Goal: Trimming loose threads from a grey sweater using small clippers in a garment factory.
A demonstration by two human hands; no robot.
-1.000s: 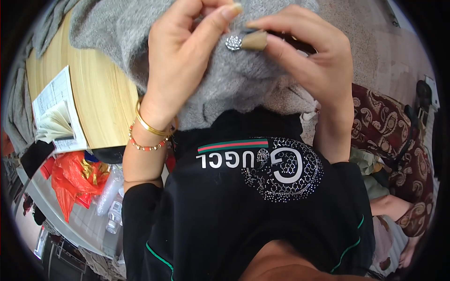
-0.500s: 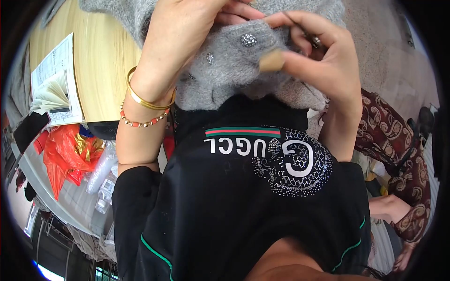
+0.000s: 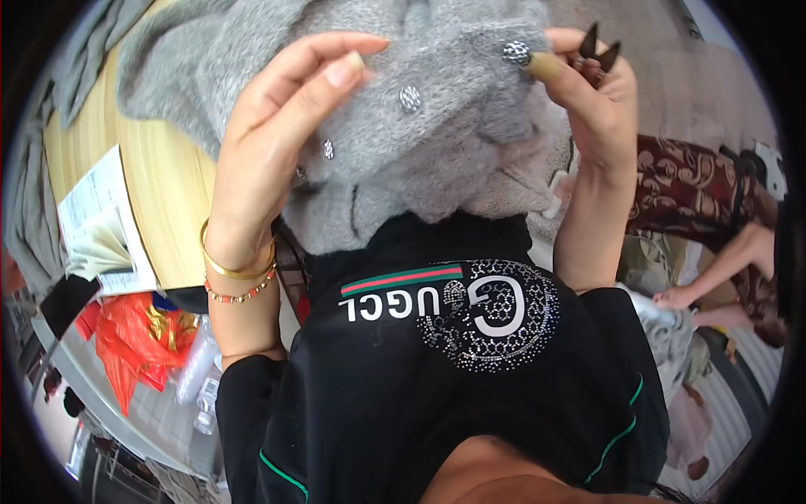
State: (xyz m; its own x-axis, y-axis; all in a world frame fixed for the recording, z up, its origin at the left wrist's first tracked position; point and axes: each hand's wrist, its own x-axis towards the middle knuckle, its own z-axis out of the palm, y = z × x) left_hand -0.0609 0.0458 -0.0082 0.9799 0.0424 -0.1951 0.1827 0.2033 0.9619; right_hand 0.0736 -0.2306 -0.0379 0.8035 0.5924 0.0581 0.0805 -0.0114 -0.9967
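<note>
Grey fuzzy cardigan (image 3: 453, 143) was held up above the wooden surface (image 3: 159, 185), directly over the black top. Left hand (image 3: 277, 143) gripped the cardigan's left edge, fingers curled into the knit beside a rhinestone button (image 3: 410, 98). Right hand (image 3: 592, 101) pinched the cardigan's upper button (image 3: 516, 53), small dark snips (image 3: 598, 46) tucked in its fingers.

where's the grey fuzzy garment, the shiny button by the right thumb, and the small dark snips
grey fuzzy garment (image 3: 453, 160): head view, on its bare middle.
shiny button (image 3: 516, 53): head view, on its face.
small dark snips (image 3: 598, 49): head view, on the blades.
</note>
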